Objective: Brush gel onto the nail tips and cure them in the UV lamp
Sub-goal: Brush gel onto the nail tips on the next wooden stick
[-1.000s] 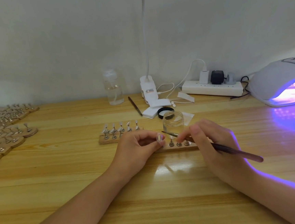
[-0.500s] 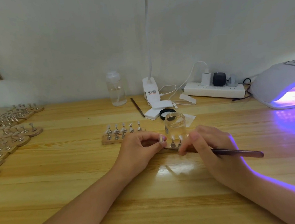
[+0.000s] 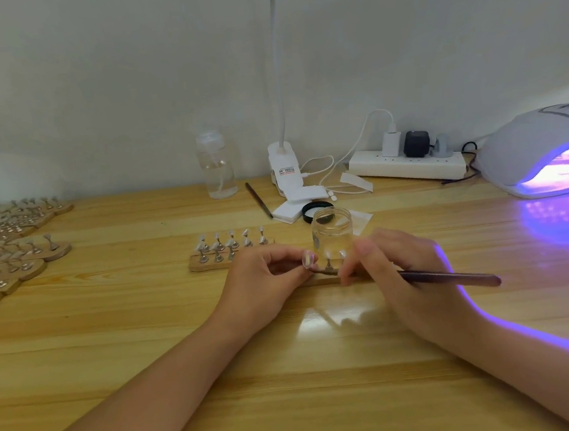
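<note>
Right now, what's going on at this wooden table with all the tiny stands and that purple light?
A person is painting false nails. The left hand pinches a clear nail tip on its small metal stand, while the right hand holds a thin dark brush with its bristle end just below that tip. An open clear glass jar stands right behind the hands. At the right edge, the white domed UV lamp glows purple, switched on.

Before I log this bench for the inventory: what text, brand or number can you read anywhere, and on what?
Clip lamp base: a label with red and dark print, too blurred to read.
Gel jar: a small dark mark on the glass, unreadable.
UV lamp: markings on top, cut off and too small.
Nothing else carries text.
</note>
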